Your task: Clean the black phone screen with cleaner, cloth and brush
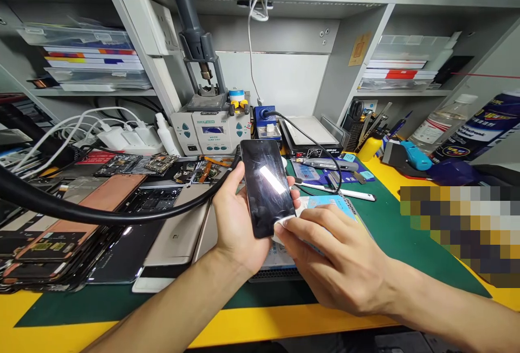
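A black smartphone (264, 196) with a smudged, shiny screen is held tilted in the middle of the view. My left hand (238, 223) wraps round it from below, thumb on the left edge and fingertips showing at the right edge. At the phone's lower right corner, my right hand (337, 250) pinches a small white wipe (286, 219) against the screen. Most of the wipe is hidden by my fingers, so whether it is cloth or paper I cannot tell. Beneath my hands lies a laptop-like flat thing with light blue printing (331, 201).
Stacked phone parts and a gold phone (179, 228) lie left on the green mat (390, 217). A thick black hose (142, 216) arcs across the left side. Behind stand a rework station (213, 131) and a heating plate (312, 142); bottles and a spray can (479, 125) are at right.
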Motion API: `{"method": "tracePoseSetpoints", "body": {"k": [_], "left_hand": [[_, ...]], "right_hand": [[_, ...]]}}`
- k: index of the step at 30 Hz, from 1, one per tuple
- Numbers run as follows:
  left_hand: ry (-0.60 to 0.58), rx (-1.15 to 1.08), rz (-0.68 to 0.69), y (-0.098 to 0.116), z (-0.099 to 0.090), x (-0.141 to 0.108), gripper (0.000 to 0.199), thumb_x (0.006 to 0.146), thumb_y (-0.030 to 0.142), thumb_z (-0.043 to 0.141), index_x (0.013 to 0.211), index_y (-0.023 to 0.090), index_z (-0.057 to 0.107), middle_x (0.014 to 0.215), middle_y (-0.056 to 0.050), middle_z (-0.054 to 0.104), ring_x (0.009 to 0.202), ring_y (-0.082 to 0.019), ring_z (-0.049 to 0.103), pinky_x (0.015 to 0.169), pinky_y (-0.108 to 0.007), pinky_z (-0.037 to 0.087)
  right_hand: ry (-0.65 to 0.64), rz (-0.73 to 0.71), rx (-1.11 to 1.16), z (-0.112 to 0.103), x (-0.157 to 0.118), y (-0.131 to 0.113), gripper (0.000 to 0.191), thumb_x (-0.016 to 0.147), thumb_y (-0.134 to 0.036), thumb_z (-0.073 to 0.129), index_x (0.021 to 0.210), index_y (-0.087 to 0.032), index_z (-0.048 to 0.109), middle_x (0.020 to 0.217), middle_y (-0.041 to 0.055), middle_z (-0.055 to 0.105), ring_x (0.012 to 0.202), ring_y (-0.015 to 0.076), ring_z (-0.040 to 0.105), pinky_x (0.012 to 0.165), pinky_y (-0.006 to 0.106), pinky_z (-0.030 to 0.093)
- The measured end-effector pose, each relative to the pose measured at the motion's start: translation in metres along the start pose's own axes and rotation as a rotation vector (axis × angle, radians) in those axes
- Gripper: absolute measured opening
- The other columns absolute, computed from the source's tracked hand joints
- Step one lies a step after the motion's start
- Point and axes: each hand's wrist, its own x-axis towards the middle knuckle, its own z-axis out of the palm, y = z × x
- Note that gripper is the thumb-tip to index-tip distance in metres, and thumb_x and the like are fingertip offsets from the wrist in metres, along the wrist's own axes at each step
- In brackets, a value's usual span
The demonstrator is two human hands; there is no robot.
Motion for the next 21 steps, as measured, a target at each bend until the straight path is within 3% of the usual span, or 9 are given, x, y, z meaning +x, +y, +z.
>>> {"method": "tracePoseSetpoints", "body": {"k": [5,10,15,21], "left_hand": [[0.011,0.022,-0.003,0.0,0.001,0.0,0.055,0.096,0.055,0.044,0.094,0.007,0.071,0.085,-0.02,0.073,0.07,-0.029,0.072,0.068,-0.041,0.061],[0.028,0.021,0.03,0.0,0.002,-0.001,0.054,0.096,0.053,0.045,0.099,0.007,0.073,0.088,-0.02,0.074,0.073,-0.029,0.072,0.067,-0.041,0.062],[0.031,-0.004,0.032,0.001,0.001,0.0,0.052,0.095,0.052,0.048,0.099,0.008,0.074,0.09,-0.019,0.075,0.075,-0.028,0.072,0.068,-0.04,0.062],[0.005,-0.022,0.021,0.0,0.0,0.0,0.053,0.094,0.054,0.048,0.098,0.007,0.073,0.089,-0.02,0.074,0.074,-0.028,0.072,0.068,-0.038,0.061]], "right_hand": [[-0.024,-0.017,0.018,0.0,0.002,-0.003,0.028,0.09,-0.006,0.058,0.115,0.001,0.07,0.107,0.0179,0.071,0.091,0.0266,0.061,0.077,0.044,0.054],[0.068,-0.016,0.015,-0.003,-0.002,0.001,0.023,0.085,-0.006,0.057,0.103,-0.004,0.071,0.097,0.0183,0.071,0.086,0.0275,0.063,0.063,0.04,0.051],[0.08,0.01,-0.003,-0.003,-0.007,0.004,0.023,0.085,-0.008,0.056,0.103,-0.005,0.07,0.091,0.018,0.07,0.086,0.0284,0.062,0.064,0.041,0.053],[0.037,0.018,0.033,-0.002,-0.005,0.004,0.023,0.084,-0.007,0.061,0.103,0.0,0.07,0.102,0.0223,0.07,0.091,0.0306,0.061,0.069,0.044,0.054]]}}
